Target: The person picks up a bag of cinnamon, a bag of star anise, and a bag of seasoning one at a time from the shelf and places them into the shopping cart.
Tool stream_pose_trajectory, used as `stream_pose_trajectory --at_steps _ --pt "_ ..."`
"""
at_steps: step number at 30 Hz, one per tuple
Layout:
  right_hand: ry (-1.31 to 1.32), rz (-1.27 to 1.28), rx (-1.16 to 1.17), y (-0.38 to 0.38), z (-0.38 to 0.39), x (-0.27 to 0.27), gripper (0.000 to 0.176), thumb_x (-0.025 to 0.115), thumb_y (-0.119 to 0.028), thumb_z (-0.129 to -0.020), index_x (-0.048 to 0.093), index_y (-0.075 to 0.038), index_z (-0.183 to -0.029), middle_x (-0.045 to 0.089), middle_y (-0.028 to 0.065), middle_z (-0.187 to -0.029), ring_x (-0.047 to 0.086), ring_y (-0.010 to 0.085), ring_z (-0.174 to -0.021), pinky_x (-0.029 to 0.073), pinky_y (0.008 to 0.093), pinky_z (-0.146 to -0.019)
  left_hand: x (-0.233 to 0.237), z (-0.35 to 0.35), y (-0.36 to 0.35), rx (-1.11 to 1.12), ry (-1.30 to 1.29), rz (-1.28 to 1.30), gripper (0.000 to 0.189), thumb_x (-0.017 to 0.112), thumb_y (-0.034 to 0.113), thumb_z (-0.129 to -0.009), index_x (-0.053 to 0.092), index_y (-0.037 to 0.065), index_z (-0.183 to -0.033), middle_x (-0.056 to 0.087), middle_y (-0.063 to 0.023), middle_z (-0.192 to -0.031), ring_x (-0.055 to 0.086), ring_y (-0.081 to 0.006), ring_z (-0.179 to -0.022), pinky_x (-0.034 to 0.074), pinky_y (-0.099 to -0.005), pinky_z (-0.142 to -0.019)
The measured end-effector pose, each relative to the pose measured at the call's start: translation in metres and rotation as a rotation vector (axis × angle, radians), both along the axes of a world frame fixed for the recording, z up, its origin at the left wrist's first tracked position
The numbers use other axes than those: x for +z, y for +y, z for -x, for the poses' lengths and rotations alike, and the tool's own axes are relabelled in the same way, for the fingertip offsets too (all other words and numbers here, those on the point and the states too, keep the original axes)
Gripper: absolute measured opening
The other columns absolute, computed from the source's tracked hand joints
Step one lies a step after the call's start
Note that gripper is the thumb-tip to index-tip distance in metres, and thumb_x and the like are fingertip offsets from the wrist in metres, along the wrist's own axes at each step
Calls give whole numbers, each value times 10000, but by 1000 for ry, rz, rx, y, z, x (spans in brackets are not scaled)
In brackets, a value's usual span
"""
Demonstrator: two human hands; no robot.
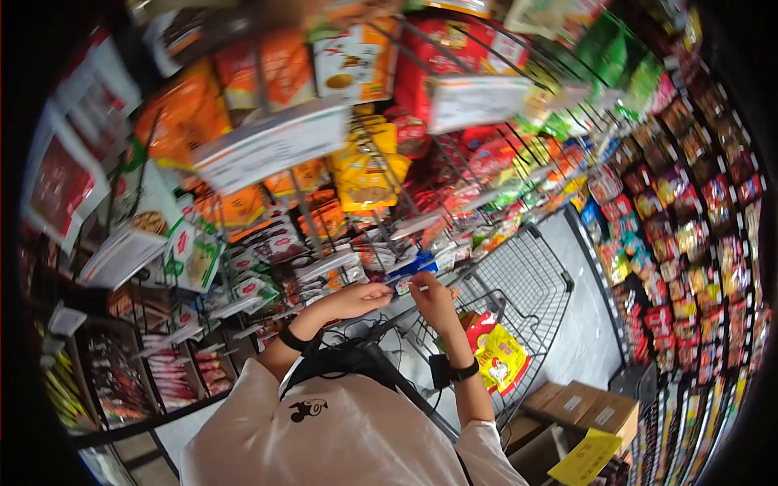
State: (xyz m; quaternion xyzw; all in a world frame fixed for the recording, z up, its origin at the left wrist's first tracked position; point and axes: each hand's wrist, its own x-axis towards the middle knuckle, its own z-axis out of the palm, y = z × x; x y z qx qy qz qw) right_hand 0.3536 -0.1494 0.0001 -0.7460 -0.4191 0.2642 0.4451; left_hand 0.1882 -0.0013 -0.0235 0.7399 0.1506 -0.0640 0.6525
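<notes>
Side by side in front of my body, my hands meet at a small blue packet (415, 267) with some white on it. My left hand (363, 298) reaches in from the left, with its fingertips pinched together at the packet's lower edge. From the other side, my right hand (435, 303) has bent fingers closed at the packet's right part. The fingertips partly cover the packet, and its print is too small to read. Just right of my right wrist, a yellow bag (502, 358) and a red bag (480, 330) lie in a wire shopping cart (535, 267).
Ahead, a wire rack holds orange bags (185, 117), yellow bags (369, 166) and price cards (275, 146). Packed shelves (689, 194) line the right side. Cardboard boxes (587, 407) and a yellow sign (585, 458) stand at lower right. Grey floor (579, 275) shows beyond the cart.
</notes>
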Motion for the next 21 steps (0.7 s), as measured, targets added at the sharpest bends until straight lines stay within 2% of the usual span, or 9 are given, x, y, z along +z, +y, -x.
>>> stream_pose_trajectory --at_steps 1,4,5,8,12,16,17,20,21 --pt "19 -3 39 2 13 10 156 572 -105 -836 561 -8 -959 636 170 -862 646 282 -797 491 337 -659 10 21 3 50 30 37 425 510 342 -922 476 64 -1241 573 -64 -1110 535 -128 -994 459 -267 -773" --pt "41 24 187 13 48 41 154 577 -85 -837 553 -14 -971 631 149 -871 646 237 -805 494 306 -674 44 73 10 286 148 92 414 524 322 -918 480 43 -1221 576 -65 -1106 539 -132 -1010 446 -271 -835" --pt "51 20 236 18 60 43 157 577 -86 -837 552 -14 -974 632 146 -870 646 235 -809 495 303 -681 18 90 12 370 57 109 394 535 303 -913 487 43 -1205 581 -66 -1089 551 -142 -1007 443 -283 -860" --pt "44 28 376 40 98 57 162 582 -86 -837 547 -7 -974 633 134 -875 646 236 -825 497 298 -713 39 125 11 400 -29 -105 374 531 288 -917 489 39 -1193 583 -68 -1072 556 -134 -994 453 -269 -829" --pt "68 39 562 81 144 54 187 575 -135 -850 547 -4 -981 629 143 -835 630 238 -737 483 309 -654 49 160 19 408 -182 75 330 521 248 -924 497 30 -1170 587 -72 -1067 569 -140 -974 461 -266 -816" --pt "1 52 663 124 185 53 205 559 -160 -856 550 -13 -998 618 144 -797 606 242 -676 463 323 -614 44 204 27 599 -147 18 323 525 234 -920 487 31 -1169 618 -64 -981 573 -83 -858 490 -241 -698" --pt "-68 143 695 136 191 51 183 561 -157 -847 549 -21 -969 609 141 -773 600 265 -671 463 336 -626 27 218 36 606 -109 -20 336 556 258 -901 506 15 -1128 602 -88 -988 594 -157 -908 468 -289 -754" --pt "-121 -52 710 171 214 13 180 589 -118 -828 558 -18 -975 625 107 -812 618 193 -727 480 291 -665 2 252 43 965 -173 -88 353 594 226 -873 497 14 -1138 578 -108 -1027 587 -184 -900 468 -296 -762" --pt "-121 -88 735 188 220 -12 194 600 -126 -819 554 -14 -971 622 124 -812 625 234 -746 484 306 -679 -15 264 50 1085 -264 -175 410 641 210 -834 477 10 -1152 548 -136 -1087 573 -211 -941 471 -305 -792"
